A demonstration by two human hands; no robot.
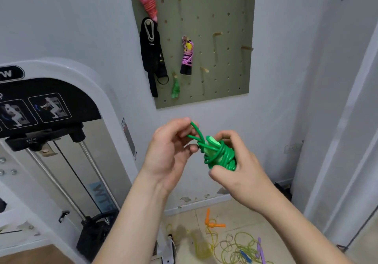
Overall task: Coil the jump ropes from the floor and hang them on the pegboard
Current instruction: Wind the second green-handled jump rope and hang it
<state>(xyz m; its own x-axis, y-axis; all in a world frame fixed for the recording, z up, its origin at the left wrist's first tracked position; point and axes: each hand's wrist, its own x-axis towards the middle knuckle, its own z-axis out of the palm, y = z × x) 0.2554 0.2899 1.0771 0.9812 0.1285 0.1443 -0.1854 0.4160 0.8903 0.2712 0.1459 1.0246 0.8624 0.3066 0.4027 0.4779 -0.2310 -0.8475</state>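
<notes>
Pegboard [216, 59] — coiled ropes [187, 56] hang there.

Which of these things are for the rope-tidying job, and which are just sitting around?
For the job: green jump rope, held in the left hand and right hand; pegboard; loose ropes on the floor.
Just there: gym machine; black straps hanging on the pegboard.

Head camera, wide-angle. Faces forward and down toward wall [81, 28]. Pegboard [225, 18] at 12 o'clock; left hand [169, 155], right hand [243, 173], green jump rope [223, 157] near, centre; floor [241, 210] at 6 o'clock.
</notes>
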